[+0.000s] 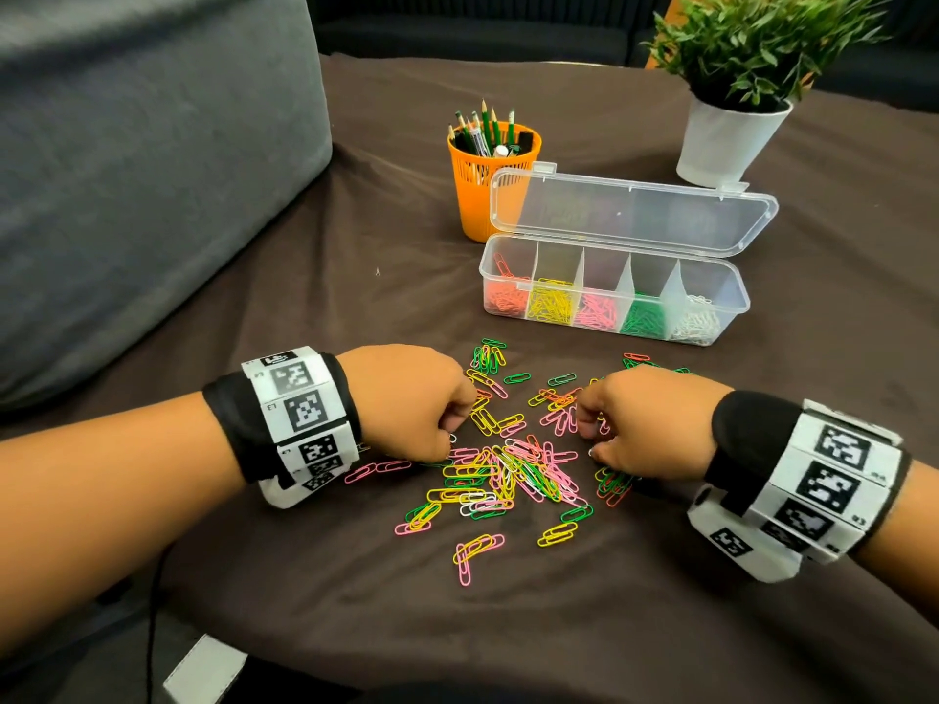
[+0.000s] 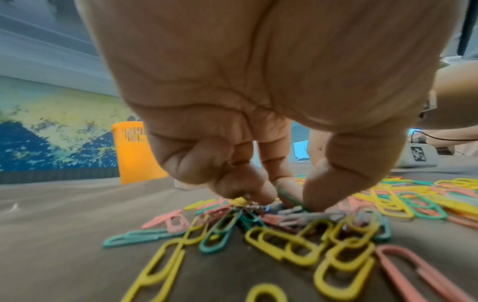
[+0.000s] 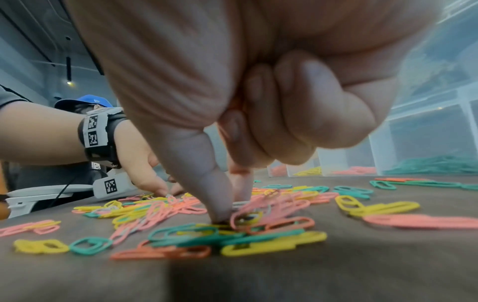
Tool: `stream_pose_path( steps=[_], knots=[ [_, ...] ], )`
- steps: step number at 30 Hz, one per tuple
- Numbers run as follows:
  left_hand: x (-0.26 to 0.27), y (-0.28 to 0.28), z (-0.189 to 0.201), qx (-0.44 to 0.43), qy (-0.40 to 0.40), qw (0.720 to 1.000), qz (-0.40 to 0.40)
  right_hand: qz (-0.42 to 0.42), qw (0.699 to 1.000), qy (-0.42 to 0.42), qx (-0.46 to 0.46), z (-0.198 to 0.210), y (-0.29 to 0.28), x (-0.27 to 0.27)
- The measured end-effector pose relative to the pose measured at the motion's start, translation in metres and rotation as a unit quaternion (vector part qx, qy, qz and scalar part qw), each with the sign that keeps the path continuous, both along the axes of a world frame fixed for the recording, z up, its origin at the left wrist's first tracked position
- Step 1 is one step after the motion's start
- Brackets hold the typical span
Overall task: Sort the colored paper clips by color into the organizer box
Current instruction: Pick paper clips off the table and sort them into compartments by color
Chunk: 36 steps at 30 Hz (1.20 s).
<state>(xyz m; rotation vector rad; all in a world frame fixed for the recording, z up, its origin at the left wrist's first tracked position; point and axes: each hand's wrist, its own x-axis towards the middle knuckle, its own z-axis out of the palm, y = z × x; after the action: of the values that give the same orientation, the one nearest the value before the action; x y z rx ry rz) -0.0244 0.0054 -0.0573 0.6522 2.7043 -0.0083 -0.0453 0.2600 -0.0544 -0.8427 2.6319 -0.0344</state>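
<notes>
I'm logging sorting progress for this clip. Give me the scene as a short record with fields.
organizer box: lid open, five compartments
compartments, left to right: orange, yellow, pink, green, white clips
loose clips: mixed pile on the brown cloth, in front of the box
left hand: fingers curled down into the pile, pinching clips
right hand: thumb and fingertip down in the pile; grip unclear
behind box: orange pencil cup, potted plant

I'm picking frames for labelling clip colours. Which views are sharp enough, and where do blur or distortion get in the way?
Head view: sharp, evenly lit; the loose coloured paper clips and clear plastic organizer box read clearly, edges slightly bowed. Left wrist view: left hand fills the frame, near clips soft. Right wrist view: right hand looms large, foreground clips blurred, colours washed out.
</notes>
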Motion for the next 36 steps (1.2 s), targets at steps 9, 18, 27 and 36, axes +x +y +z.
stream_pose_path(
  steps=[9, 18, 27, 36],
  knots=[
    [-0.003, -0.012, 0.015, 0.342, -0.03, 0.921, 0.183, -0.09, 0.968, -0.129, -0.194, 0.001, 0.01, 0.001],
    [0.023, -0.019, 0.012, 0.581, -0.164, 0.733, 0.313, -0.357, 0.632, -0.384, -0.571, -0.002, 0.013, -0.006],
    [0.027, -0.024, 0.003, 0.493, -0.151, 0.797, 0.314, -0.072, 0.936, -0.184, -0.291, -0.005, -0.041, 0.006],
    [0.031, -0.038, 0.019, 0.247, -0.014, 0.933, 0.262, -0.007, 0.989, -0.075, -0.129, 0.0, -0.058, -0.007]
  ],
)
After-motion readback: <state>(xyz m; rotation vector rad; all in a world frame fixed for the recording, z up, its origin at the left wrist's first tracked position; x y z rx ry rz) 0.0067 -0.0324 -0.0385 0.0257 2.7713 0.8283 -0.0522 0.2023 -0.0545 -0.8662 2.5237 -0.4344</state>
